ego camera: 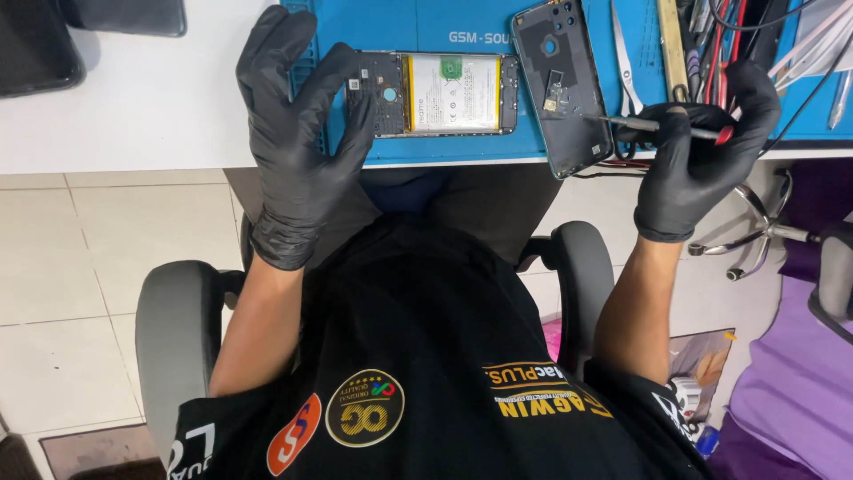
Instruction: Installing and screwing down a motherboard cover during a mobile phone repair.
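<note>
— While the left hand (298, 133) lies flat, fingers spread, where is the opened phone (433, 93)?

— Its near end sits under that hand's fingertips, the rest reaching toward the right hand, on the blue mat (462, 27) that covers the white counter (133, 116). The pale battery shows in its middle.

— And the right hand (697, 156)?

— It is closed around a thin screwdriver (662, 126), whose tip points toward the left hand and meets the dark back cover (564, 84). That cover lies tilted just beside the phone, between the two hands.

— Anything beyond?

— Tweezers (625, 62) and a bundle of cables (720, 40) lie past the right hand. Both hands wear black gloves.
</note>
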